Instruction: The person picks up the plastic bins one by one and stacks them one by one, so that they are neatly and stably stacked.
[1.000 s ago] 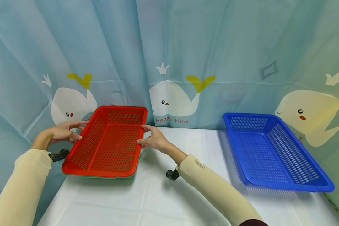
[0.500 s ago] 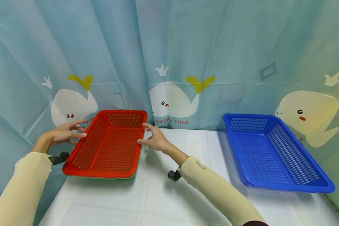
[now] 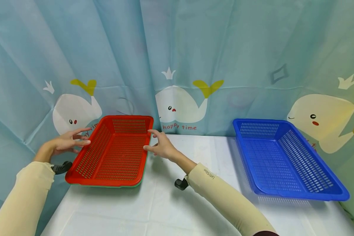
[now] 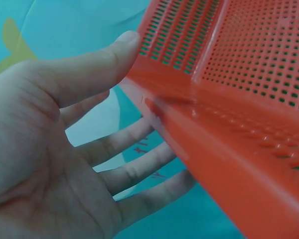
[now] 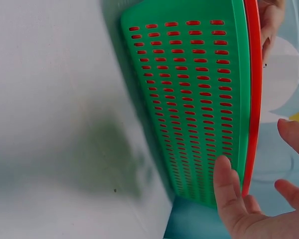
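A red plastic basket (image 3: 122, 154) sits nested in a green basket (image 5: 189, 94); in the head view only a thin line of the green one shows under the red rim. My left hand (image 3: 69, 141) is at the left rim, fingers spread and thumb tip right at the edge. In the left wrist view the other fingers reach past the outside of the red rim. On the opposite side, my right hand (image 3: 164, 147) has thumb and index finger apart beside the right rim. The right wrist view has its fingers close to the green side wall, gripping nothing.
A blue basket (image 3: 255, 177) stands on the right of the white table (image 3: 177, 209). Behind the table hangs a pale blue curtain (image 3: 194, 42) printed with whales. Both forearms wear cream sleeves with dark wrist devices.
The red basket has come down slightly, its far rim lower against the curtain. Both hands have loosened from its rims, and the fingers have spread. The blue basket stays put.
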Available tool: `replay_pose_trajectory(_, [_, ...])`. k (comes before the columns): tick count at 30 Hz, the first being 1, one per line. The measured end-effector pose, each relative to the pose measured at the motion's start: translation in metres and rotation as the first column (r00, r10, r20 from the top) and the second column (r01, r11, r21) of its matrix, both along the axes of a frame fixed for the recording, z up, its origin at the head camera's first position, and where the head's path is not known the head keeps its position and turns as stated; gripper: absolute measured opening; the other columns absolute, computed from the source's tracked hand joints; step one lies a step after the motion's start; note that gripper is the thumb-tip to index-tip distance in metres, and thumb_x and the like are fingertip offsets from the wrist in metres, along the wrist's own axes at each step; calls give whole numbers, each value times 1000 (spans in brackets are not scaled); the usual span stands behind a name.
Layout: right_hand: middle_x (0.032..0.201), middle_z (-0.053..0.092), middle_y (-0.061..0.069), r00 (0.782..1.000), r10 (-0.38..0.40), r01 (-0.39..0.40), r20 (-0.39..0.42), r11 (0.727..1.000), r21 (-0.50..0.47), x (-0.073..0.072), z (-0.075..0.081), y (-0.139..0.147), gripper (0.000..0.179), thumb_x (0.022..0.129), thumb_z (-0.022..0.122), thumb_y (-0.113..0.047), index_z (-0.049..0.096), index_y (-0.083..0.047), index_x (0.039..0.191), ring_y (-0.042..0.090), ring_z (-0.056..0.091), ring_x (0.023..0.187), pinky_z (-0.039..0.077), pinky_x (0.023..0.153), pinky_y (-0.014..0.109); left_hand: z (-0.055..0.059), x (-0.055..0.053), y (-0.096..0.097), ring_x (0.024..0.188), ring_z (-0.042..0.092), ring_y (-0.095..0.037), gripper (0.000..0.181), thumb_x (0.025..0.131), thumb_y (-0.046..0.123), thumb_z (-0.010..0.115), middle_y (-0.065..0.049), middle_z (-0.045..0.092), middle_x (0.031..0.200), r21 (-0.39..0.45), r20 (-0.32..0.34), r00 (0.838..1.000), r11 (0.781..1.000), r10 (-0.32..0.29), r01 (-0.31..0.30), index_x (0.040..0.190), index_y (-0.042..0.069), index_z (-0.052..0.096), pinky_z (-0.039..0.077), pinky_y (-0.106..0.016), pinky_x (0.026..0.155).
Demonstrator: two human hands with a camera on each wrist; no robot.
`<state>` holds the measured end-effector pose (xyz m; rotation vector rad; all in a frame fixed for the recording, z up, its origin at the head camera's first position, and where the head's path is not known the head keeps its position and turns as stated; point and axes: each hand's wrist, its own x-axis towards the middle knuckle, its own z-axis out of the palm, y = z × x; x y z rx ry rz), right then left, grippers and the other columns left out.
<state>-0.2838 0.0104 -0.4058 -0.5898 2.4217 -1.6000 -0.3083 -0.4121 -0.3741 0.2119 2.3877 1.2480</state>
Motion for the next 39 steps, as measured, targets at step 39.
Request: replay_pose_trajectory(39, [151, 40, 21, 980, 13, 24, 198, 983, -182, 7, -15, -14, 79, 95, 74, -7, 30, -8, 161, 27, 72, 69, 61, 80, 35, -14, 6, -9, 112, 64, -20, 76, 105, 15, 61, -34, 27, 157, 146, 72, 997, 989, -6, -4, 165, 8, 14, 57, -50, 92])
